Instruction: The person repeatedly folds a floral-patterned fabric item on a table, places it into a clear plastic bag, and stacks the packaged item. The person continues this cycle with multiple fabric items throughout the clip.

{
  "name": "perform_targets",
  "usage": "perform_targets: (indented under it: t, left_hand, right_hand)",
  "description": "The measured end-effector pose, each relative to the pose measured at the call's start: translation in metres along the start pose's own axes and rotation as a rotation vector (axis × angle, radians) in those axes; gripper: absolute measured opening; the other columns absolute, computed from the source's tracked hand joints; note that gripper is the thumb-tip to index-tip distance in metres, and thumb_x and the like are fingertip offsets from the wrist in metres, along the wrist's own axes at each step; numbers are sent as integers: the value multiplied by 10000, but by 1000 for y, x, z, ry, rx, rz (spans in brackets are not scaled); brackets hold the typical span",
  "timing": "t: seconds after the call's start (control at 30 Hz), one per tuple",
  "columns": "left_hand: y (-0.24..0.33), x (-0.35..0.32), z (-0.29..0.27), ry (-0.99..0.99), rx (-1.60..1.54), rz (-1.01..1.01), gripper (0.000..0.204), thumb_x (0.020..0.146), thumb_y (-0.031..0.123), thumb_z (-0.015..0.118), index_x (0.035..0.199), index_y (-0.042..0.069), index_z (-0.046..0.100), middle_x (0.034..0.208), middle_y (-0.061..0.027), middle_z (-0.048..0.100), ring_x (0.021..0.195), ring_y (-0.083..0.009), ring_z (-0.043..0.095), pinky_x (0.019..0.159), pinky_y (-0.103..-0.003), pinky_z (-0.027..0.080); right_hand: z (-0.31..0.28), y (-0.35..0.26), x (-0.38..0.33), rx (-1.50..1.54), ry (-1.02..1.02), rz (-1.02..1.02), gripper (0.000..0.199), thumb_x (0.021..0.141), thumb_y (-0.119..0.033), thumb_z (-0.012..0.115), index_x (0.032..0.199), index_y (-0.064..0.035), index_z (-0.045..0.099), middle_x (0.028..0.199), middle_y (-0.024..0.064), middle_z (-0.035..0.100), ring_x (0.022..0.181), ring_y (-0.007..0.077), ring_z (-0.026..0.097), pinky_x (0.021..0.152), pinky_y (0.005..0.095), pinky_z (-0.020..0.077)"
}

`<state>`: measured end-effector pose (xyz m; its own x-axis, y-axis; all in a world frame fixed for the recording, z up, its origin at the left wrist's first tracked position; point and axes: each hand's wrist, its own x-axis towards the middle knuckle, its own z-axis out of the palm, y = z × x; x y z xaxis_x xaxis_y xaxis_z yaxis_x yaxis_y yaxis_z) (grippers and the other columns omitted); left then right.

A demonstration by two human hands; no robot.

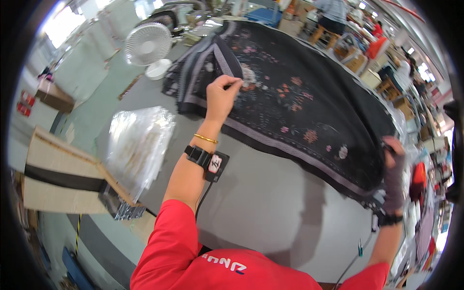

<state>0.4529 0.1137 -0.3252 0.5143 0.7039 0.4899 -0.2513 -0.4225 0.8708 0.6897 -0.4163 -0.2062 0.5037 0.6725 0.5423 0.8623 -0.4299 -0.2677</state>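
A large black cloth [290,111] with a floral print and a grey patterned border, like a shawl, is spread over the grey table, its far right part raised in folds. My left hand [223,94] pinches a lifted corner of this cloth at the far left, where the border folds up into a peak. Off to the right, my right hand [394,152], in a dark fingerless glove, is at the right edge of the cloth with its fingers bent; blur hides what exactly they grip.
On the table [261,193] at left lies a stack of clear plastic bags [140,140]. A white fan [148,44] stands beyond it, beside a round white dish [158,69]. A small green-handled tool [360,247] hangs near my right forearm. Other people sit working at the far right.
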Motion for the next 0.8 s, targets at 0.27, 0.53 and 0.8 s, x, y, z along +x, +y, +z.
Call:
perform_targets:
  t: [0.27, 0.53, 0.8]
  left_hand:
    - [24, -43, 48, -96, 268, 141, 120, 891, 79, 795, 987, 27, 743, 877, -69, 684, 757, -224, 670, 678, -349, 554]
    - [-5, -40, 66, -362, 676, 586, 222, 829, 56, 789, 1041, 41, 725, 1028, -67, 656, 999, -274, 642, 824, -389, 561]
    - [-1, -45, 63, -251, 563, 573, 138, 826, 28, 767, 957, 39, 726, 952, -49, 663, 905, -258, 658, 757, -387, 561]
  right_hand:
    - [145, -141, 93, 309, -266, -172, 204, 833, 70, 713, 1022, -4, 688, 1065, 118, 712, 962, 313, 710, 842, 354, 559]
    - [194, -137, 94, 337, -363, -309, 302, 764, 113, 638, 1046, 4, 656, 1111, 127, 708, 979, 362, 699, 854, 391, 573]
    - [195, -129, 83, 395, -365, -236, 315, 763, 136, 655, 1048, 3, 655, 1106, 125, 708, 980, 360, 704, 851, 390, 572]
